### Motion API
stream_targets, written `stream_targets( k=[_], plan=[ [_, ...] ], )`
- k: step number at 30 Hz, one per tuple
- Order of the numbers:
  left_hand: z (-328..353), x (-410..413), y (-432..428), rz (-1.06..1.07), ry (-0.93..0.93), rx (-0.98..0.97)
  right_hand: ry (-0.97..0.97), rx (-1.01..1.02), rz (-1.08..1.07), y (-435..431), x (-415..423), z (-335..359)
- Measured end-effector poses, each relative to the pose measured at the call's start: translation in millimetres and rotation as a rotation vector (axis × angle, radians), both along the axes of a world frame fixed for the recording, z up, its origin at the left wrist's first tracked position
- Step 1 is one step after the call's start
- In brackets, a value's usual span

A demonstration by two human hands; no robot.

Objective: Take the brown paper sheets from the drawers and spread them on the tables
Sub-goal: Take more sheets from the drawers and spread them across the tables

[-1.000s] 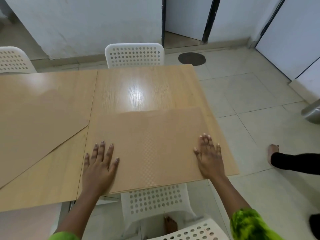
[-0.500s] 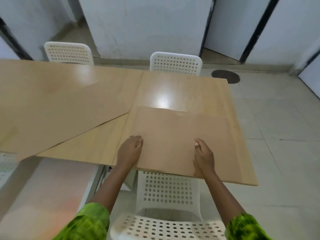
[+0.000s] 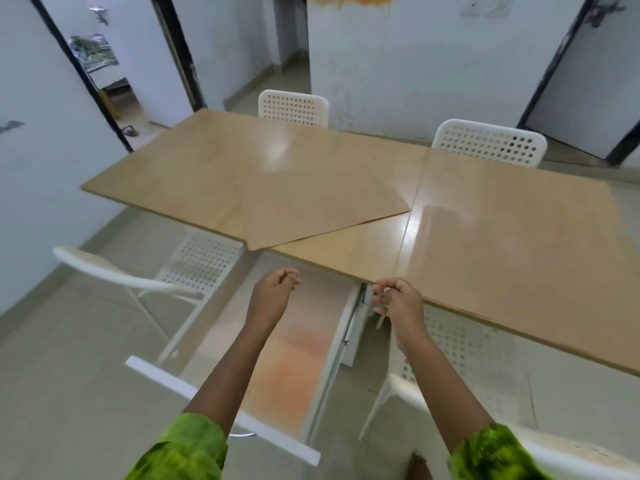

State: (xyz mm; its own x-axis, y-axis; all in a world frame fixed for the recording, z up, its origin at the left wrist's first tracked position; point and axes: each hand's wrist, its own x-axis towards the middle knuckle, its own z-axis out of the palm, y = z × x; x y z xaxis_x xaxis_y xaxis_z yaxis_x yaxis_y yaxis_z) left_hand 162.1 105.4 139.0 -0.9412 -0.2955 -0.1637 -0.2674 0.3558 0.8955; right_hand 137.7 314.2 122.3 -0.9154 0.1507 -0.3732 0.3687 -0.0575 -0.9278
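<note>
Two wooden tables (image 3: 363, 258) stand side by side. A brown paper sheet (image 3: 318, 188) lies askew on the left one, one corner hanging over the near edge. A second brown sheet (image 3: 502, 258) lies flat on the right table. Below the left table a white drawer (image 3: 221, 403) is pulled out towards me, its inside (image 3: 294, 358) pale with an orange tint. My left hand (image 3: 273, 292) hovers over the drawer with fingers curled and nothing in it. My right hand (image 3: 398, 299) is curled beside the drawer's right rail, under the table edge, holding nothing I can see.
White perforated chairs stand around: two behind the tables (image 3: 294, 107) (image 3: 488, 143), one left of the drawer (image 3: 194, 268), one under the right table (image 3: 460, 344). Doorways open at the far left (image 3: 104, 81) and far right.
Both hands have left the right sheet, which now lies flat on the table. My view and hands have shifted left to the open drawer, and the fingers have curled in.
</note>
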Motion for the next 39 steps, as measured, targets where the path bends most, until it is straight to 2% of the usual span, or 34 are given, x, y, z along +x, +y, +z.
stream_targets(
  k=[10, 19, 22, 25, 31, 39],
  plan=[
    [11, 19, -104, 0.114, 0.028, 0.148, -0.004, 0.008, 0.134, -124, 1, 8],
    [12, -30, -170, 0.143, -0.006, 0.171, -0.003, 0.144, 0.258, -215, -60, 0],
    [4, -59, -190, 0.067, -0.043, 0.139, 0.063, 0.329, 0.293, -245, -89, -8],
    [-6, -90, -210, -0.039, -0.066, 0.111, 0.124, 0.66, 0.386, -269, -120, -16],
    [-31, -135, -254, -0.265, -0.157, 0.133, 0.047, 1.11, 0.418, -306, -145, -35],
    [-33, -167, -285, -0.424, -0.183, 0.168, -0.045, 1.285, 0.363, -327, -152, -33]
  ],
)
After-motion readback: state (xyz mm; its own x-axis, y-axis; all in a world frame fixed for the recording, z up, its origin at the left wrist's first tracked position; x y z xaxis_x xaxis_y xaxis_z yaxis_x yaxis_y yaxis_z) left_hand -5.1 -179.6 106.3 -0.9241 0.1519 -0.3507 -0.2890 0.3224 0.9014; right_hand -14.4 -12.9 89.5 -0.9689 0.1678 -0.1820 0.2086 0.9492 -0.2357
